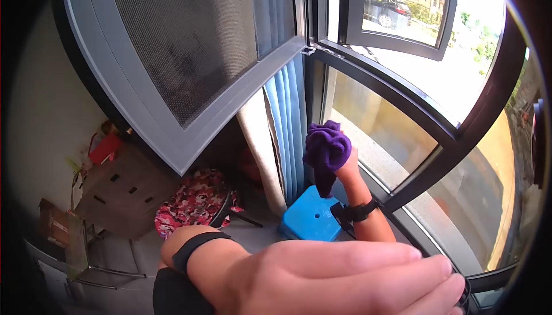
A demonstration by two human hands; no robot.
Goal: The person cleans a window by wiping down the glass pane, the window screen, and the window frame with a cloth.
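your left hand (339, 275) looms, grip impossible to tell, while your right hand (349, 168) clutches bunched purple cloth (326, 147) near the window frame (397, 101), seemingly a holding step, the next move wanting that grip firm.

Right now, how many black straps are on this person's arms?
2: the left wrist strap, and the right wrist strap, just below the right hand gripping a bunched purple cloth. The left hand may hide more.

Stool (309, 223) was bright blue. Cloth (326, 147) above it was solid purple; curtain (291, 125) behind it, light blue; bundle (192, 203) left of it, pink-red-white camo; window frame (468, 132) right of it, dark grey.
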